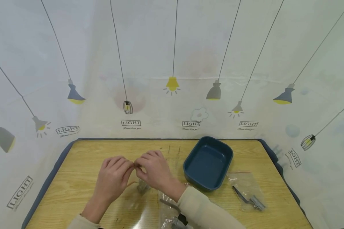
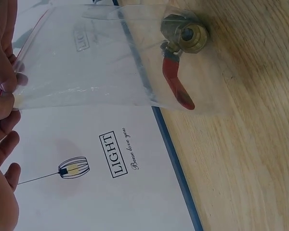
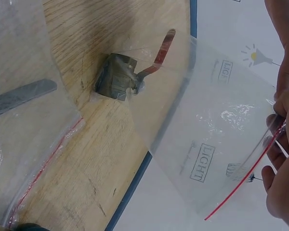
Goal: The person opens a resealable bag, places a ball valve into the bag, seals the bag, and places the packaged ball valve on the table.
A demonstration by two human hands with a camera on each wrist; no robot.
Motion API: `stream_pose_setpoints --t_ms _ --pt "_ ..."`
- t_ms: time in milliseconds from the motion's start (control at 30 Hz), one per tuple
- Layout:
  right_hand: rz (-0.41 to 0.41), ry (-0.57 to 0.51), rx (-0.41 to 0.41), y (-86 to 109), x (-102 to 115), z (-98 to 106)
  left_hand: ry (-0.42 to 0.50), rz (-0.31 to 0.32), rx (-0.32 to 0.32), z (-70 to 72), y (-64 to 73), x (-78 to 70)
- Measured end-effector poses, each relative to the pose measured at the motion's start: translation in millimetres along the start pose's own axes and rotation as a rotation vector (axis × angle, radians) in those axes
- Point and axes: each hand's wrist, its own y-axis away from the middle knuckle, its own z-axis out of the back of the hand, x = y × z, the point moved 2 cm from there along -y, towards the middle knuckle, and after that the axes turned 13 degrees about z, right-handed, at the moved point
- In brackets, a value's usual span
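Observation:
Both hands meet above the table. My left hand [image 1: 113, 175] and my right hand [image 1: 153, 168] pinch the top edge of a clear zip bag [image 2: 96, 57], which has a red seal line in the right wrist view. The bag hangs down from the fingertips. In its bottom lies a brass ball valve [image 2: 185, 33] with a red lever handle [image 3: 159, 60]. From the head the valve is only partly visible, between and below the hands. How far the seal is parted I cannot tell.
A dark blue rectangular tray [image 1: 207, 163] stands right of the hands on the wooden table [image 1: 74, 171]. Another zip bag [image 1: 246, 183] with a metal fitting and dark lever lies to its right. A similar bag [image 3: 24, 154] lies under the right forearm. A lamp-print sheet [image 1: 154, 47] surrounds the table.

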Motion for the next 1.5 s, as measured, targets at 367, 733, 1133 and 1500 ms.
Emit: stream_pose_setpoints --t_ms 367,733,1133,1500 --pt "0.017 -0.014 -0.023 1.9 -5 -1 -0.036 0.035 0.000 1.0 0.6 -1.1" --pt "0.049 -0.009 -0.026 17.3 -18 -2 -0.040 0.052 0.010 3.0 3.1 1.4" --pt "0.006 -0.017 0.041 40.2 -38 3 -0.050 0.075 0.020 8.5 1.9 3.5" --pt "-0.019 0.005 0.030 59.0 -53 4 -0.043 0.078 -0.021 11.0 1.2 5.3"
